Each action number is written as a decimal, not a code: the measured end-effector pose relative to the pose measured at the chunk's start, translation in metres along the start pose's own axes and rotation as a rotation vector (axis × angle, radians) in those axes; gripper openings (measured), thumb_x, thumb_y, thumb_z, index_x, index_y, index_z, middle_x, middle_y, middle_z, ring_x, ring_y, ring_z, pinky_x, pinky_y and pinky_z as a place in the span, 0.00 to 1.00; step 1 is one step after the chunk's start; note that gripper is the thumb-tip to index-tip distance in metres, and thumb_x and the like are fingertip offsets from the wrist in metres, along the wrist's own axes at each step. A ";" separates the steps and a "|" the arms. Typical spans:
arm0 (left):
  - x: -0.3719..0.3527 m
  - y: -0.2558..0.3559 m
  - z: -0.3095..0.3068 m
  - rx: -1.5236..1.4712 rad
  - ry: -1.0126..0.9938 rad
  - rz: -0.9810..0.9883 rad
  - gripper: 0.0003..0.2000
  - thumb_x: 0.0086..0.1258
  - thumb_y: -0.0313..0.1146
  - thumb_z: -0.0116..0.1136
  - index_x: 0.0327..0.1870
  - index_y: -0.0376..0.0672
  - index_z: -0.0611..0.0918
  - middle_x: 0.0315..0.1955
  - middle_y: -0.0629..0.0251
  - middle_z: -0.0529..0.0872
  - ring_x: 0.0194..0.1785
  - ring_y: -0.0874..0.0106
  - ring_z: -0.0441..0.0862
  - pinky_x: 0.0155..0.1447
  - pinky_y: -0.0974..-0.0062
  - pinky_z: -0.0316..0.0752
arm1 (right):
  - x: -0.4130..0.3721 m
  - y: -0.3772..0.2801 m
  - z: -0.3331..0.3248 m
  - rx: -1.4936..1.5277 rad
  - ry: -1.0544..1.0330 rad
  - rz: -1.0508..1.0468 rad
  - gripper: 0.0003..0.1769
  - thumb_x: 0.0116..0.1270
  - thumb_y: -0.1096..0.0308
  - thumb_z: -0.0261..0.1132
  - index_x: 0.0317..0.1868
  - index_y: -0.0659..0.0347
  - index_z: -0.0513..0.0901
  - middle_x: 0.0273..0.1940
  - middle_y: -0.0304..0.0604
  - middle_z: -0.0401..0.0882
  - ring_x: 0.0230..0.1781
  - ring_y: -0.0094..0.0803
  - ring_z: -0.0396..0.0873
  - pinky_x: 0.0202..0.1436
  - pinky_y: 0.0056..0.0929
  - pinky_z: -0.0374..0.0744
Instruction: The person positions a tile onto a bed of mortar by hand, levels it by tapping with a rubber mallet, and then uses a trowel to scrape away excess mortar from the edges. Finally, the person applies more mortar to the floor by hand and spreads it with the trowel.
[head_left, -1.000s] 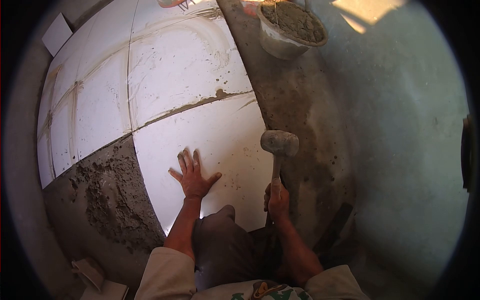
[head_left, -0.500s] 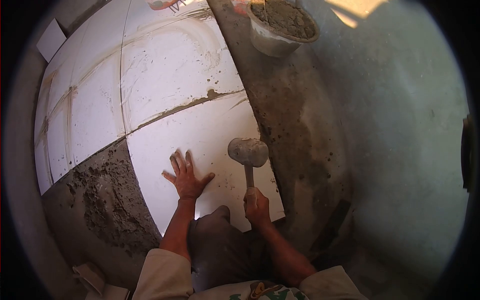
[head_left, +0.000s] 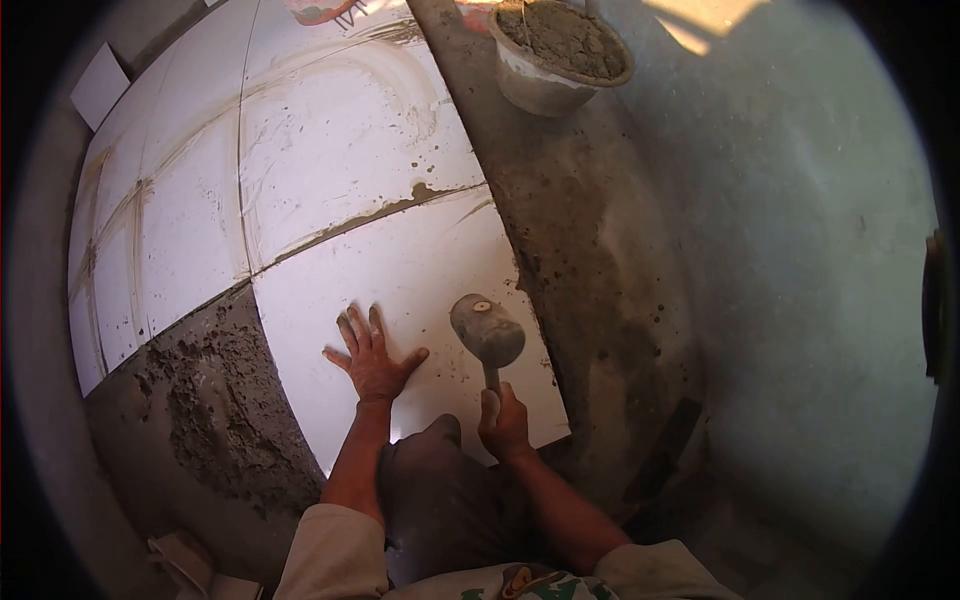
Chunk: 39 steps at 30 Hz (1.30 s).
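My left hand point(head_left: 376, 362) lies flat with spread fingers on a white floor tile point(head_left: 420, 265). In my right hand point(head_left: 506, 424) is the handle of a rubber mallet point(head_left: 488, 330), fingers wrapped round it. The mallet's grey, dusty head is over the right part of the same tile, its round top with a pale centre facing me. A mortar-filled joint runs between this tile and the tile beyond it point(head_left: 345, 140). My knee covers part of the tile's near edge.
Rough wet mortar point(head_left: 225, 400) borders the tile on the left. A bucket of mortar point(head_left: 550, 85) stands at the back right, near the greenish wall point(head_left: 800, 250). A dark bar-like piece point(head_left: 663, 450) lies at the lower right. A loose tile point(head_left: 99, 88) leans at the far left.
The mallet head has tipped and come down slightly toward me, and my right hand has shifted a little with it. My left hand stays on the tile.
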<state>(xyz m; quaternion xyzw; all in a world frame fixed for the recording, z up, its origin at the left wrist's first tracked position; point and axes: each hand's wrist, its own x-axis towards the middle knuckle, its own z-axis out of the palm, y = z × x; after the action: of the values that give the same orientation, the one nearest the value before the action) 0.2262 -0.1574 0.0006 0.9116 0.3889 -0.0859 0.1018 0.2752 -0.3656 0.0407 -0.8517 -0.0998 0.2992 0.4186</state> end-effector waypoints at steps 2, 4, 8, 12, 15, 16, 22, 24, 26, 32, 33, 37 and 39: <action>-0.003 0.000 -0.001 -0.004 -0.005 -0.005 0.60 0.44 0.72 0.65 0.78 0.54 0.52 0.79 0.57 0.40 0.80 0.54 0.35 0.68 0.25 0.30 | 0.006 -0.002 0.006 -0.243 -0.011 0.068 0.25 0.75 0.47 0.50 0.37 0.63 0.75 0.26 0.58 0.80 0.30 0.59 0.81 0.34 0.54 0.76; 0.003 0.003 -0.002 -0.009 -0.008 0.002 0.60 0.44 0.73 0.64 0.78 0.54 0.51 0.79 0.57 0.40 0.80 0.54 0.34 0.68 0.25 0.30 | 0.010 -0.026 -0.001 -0.340 -0.125 -0.028 0.24 0.74 0.46 0.52 0.37 0.62 0.75 0.25 0.57 0.80 0.30 0.57 0.81 0.34 0.54 0.77; 0.005 0.001 0.002 0.057 -0.018 -0.029 0.60 0.44 0.73 0.63 0.78 0.54 0.50 0.79 0.58 0.40 0.80 0.55 0.35 0.68 0.25 0.30 | -0.020 -0.019 -0.021 -0.287 -0.123 0.001 0.24 0.73 0.45 0.54 0.37 0.60 0.75 0.25 0.55 0.80 0.30 0.56 0.81 0.34 0.53 0.76; 0.001 -0.005 0.011 0.052 -0.003 0.015 0.59 0.47 0.72 0.64 0.79 0.56 0.47 0.79 0.58 0.37 0.80 0.55 0.34 0.67 0.23 0.32 | -0.079 0.029 -0.038 -0.185 -0.086 0.101 0.25 0.71 0.42 0.56 0.37 0.59 0.76 0.25 0.54 0.80 0.29 0.55 0.82 0.34 0.51 0.76; 0.004 -0.011 0.006 0.017 -0.059 0.064 0.59 0.48 0.69 0.67 0.79 0.56 0.47 0.79 0.58 0.36 0.80 0.53 0.33 0.66 0.21 0.36 | -0.089 0.043 -0.041 -0.224 -0.069 0.158 0.25 0.70 0.43 0.57 0.37 0.61 0.77 0.26 0.55 0.80 0.30 0.54 0.82 0.35 0.50 0.76; 0.004 -0.014 0.005 0.007 -0.081 0.085 0.62 0.45 0.66 0.70 0.79 0.56 0.45 0.78 0.56 0.36 0.80 0.51 0.32 0.64 0.20 0.40 | -0.085 0.043 -0.038 -0.232 -0.037 0.132 0.25 0.70 0.43 0.57 0.37 0.61 0.76 0.26 0.54 0.80 0.30 0.54 0.82 0.35 0.51 0.77; 0.004 -0.022 0.005 -0.026 -0.184 0.075 0.66 0.42 0.65 0.73 0.79 0.56 0.40 0.77 0.46 0.34 0.79 0.43 0.30 0.60 0.17 0.45 | -0.038 0.020 -0.012 -0.147 0.090 -0.026 0.22 0.70 0.48 0.60 0.37 0.61 0.74 0.27 0.54 0.81 0.29 0.55 0.82 0.34 0.51 0.78; 0.000 -0.023 0.005 -0.029 -0.195 0.064 0.66 0.43 0.65 0.73 0.79 0.57 0.40 0.77 0.46 0.33 0.78 0.43 0.30 0.60 0.16 0.45 | -0.040 0.025 -0.004 -0.109 0.074 -0.059 0.21 0.70 0.48 0.60 0.37 0.61 0.73 0.27 0.54 0.81 0.30 0.55 0.82 0.35 0.51 0.78; 0.001 -0.022 0.004 -0.024 -0.185 0.066 0.65 0.43 0.65 0.73 0.79 0.57 0.40 0.77 0.45 0.33 0.78 0.42 0.30 0.60 0.16 0.44 | -0.042 0.035 0.006 -0.078 0.019 0.026 0.22 0.70 0.48 0.59 0.38 0.62 0.73 0.27 0.55 0.81 0.30 0.57 0.81 0.35 0.52 0.78; -0.001 -0.010 -0.008 -0.036 -0.208 0.012 0.66 0.42 0.65 0.74 0.79 0.57 0.40 0.77 0.47 0.34 0.79 0.45 0.30 0.61 0.16 0.43 | -0.033 0.007 -0.015 0.096 -0.055 0.063 0.22 0.72 0.49 0.57 0.36 0.64 0.74 0.25 0.58 0.80 0.27 0.55 0.81 0.35 0.49 0.78; -0.001 -0.008 -0.009 -0.039 -0.214 -0.007 0.66 0.41 0.64 0.74 0.79 0.58 0.40 0.78 0.49 0.33 0.79 0.46 0.29 0.61 0.16 0.41 | -0.030 -0.001 -0.024 0.097 -0.064 0.045 0.22 0.72 0.49 0.57 0.36 0.64 0.74 0.25 0.58 0.80 0.27 0.55 0.81 0.35 0.49 0.78; -0.003 -0.014 -0.006 -0.059 -0.191 -0.028 0.66 0.41 0.64 0.75 0.79 0.58 0.40 0.78 0.51 0.31 0.79 0.49 0.27 0.63 0.18 0.37 | -0.024 -0.041 -0.075 0.621 -0.002 0.053 0.22 0.74 0.51 0.54 0.33 0.65 0.73 0.20 0.53 0.74 0.22 0.44 0.77 0.32 0.43 0.77; -0.003 -0.013 -0.008 -0.071 -0.195 0.011 0.65 0.43 0.62 0.74 0.79 0.59 0.40 0.78 0.50 0.32 0.79 0.47 0.27 0.62 0.17 0.39 | -0.020 -0.047 -0.076 0.831 0.024 0.044 0.22 0.75 0.51 0.53 0.33 0.65 0.73 0.19 0.52 0.72 0.21 0.41 0.75 0.31 0.42 0.76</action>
<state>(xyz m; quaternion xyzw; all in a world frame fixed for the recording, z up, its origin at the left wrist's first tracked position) 0.2152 -0.1493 0.0072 0.8969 0.3749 -0.1599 0.1718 0.3078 -0.3944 0.1213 -0.6154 0.0525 0.3131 0.7214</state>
